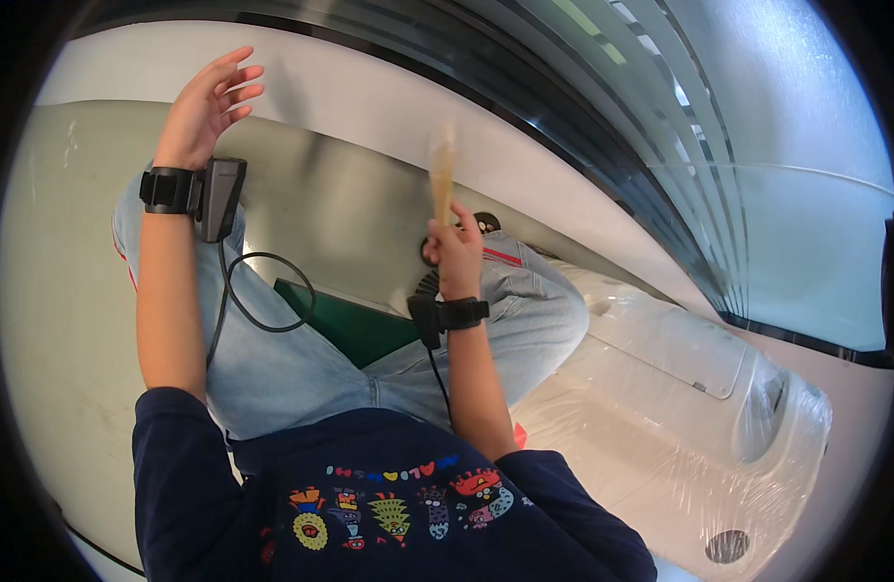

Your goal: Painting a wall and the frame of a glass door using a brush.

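Note:
My right hand is closed round the lower end of a slim tan brush-like tool. The tool points up and away from me, toward the white wall panel; its pale far end is smeared by motion, so I cannot make out its exact kind. Raised at the far left, my left hand holds nothing, its fingers apart and slightly bent. It is near the white panel, but whether it touches is unclear. Both wrists wear black straps with dark boxes and cables.
I sit with bent legs in light jeans on a greenish-grey surface. A dark green flat piece lies between my legs. At right stands a white moulded panel in clear film. Windows with dark frames rise beyond.

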Demonstrator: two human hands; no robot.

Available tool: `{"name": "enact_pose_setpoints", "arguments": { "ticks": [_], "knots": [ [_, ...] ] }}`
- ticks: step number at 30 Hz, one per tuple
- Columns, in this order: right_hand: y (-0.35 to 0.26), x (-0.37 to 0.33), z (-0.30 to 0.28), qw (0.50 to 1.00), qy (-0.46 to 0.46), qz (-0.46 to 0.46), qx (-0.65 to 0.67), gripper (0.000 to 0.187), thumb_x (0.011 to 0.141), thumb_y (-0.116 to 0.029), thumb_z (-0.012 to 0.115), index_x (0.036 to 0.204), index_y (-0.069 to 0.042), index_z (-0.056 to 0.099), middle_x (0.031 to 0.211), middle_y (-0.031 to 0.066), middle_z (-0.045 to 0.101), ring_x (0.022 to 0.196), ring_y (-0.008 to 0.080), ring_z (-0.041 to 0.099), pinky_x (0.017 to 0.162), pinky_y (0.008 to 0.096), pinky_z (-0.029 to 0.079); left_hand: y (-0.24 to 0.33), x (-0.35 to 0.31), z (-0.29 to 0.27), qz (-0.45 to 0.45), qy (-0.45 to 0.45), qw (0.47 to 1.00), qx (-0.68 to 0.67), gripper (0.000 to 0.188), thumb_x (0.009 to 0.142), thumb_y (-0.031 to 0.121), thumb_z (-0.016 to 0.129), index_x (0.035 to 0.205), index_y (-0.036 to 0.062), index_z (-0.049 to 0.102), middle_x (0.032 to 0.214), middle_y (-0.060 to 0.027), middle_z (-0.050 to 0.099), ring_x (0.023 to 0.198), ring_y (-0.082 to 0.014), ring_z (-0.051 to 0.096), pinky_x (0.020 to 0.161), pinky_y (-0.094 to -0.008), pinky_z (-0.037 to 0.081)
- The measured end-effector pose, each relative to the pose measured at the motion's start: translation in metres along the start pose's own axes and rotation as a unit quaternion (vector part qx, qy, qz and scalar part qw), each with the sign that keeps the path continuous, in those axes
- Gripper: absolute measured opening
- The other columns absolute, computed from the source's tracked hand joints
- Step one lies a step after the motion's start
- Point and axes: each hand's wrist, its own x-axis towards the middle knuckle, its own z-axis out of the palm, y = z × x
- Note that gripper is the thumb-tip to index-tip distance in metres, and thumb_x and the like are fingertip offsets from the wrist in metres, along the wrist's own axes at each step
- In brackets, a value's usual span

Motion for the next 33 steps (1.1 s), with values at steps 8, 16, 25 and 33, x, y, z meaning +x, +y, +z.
{"name": "enact_pose_setpoints", "arguments": {
  "ticks": [8, 16, 25, 33],
  "knots": [
    [0.003, 0.013, -0.010, 1.000, -0.004, 0.020, -0.006, 0.037, 0.075, -0.001, 0.051, 0.111, -0.005, 0.046, 0.057, 0.0023, 0.046, 0.042, 0.0090, 0.040, 0.040, 0.0211, 0.034, 0.000, -0.001, -0.006, -0.002, 0.006, 1.000, 0.002, 0.041, 0.085, 0.032, 0.043, 0.121, 0.0118, 0.044, 0.107, -0.0014, 0.053, 0.090, -0.0089, 0.051, 0.076, -0.0221, 0.039],
    [-0.001, 0.017, -0.107, 0.989, 0.115, 0.009, 0.090, 0.041, 0.076, -0.002, 0.048, 0.116, -0.008, 0.040, 0.058, 0.0024, 0.043, 0.040, 0.0102, 0.037, 0.041, 0.0249, 0.036, -0.001, 0.001, -0.004, 0.001, -0.003, 1.000, 0.015, 0.042, 0.085, 0.032, 0.043, 0.121, 0.0119, 0.044, 0.106, -0.0014, 0.053, 0.090, -0.0085, 0.052, 0.076, -0.0217, 0.039],
    [0.001, 0.013, -0.089, 0.979, 0.156, -0.027, 0.127, 0.033, 0.077, -0.004, 0.049, 0.109, -0.008, 0.045, 0.058, 0.0012, 0.043, 0.042, 0.0083, 0.037, 0.040, 0.0231, 0.036, -0.001, -0.001, 0.003, -0.013, 0.006, 1.000, 0.014, 0.040, 0.085, 0.031, 0.044, 0.120, 0.0114, 0.045, 0.104, -0.0014, 0.054, 0.087, -0.0080, 0.052, 0.075, -0.0214, 0.039],
    [-0.005, -0.005, -0.022, 0.999, 0.002, 0.040, 0.020, 0.037, 0.076, -0.001, 0.052, 0.112, -0.008, 0.047, 0.062, 0.0019, 0.048, 0.044, 0.0087, 0.042, 0.040, 0.0204, 0.035, -0.001, -0.001, 0.008, -0.011, 0.011, 1.000, 0.012, 0.042, 0.083, 0.030, 0.046, 0.120, 0.0101, 0.045, 0.104, -0.0020, 0.053, 0.088, -0.0096, 0.051, 0.074, -0.0228, 0.038]
  ]
}}
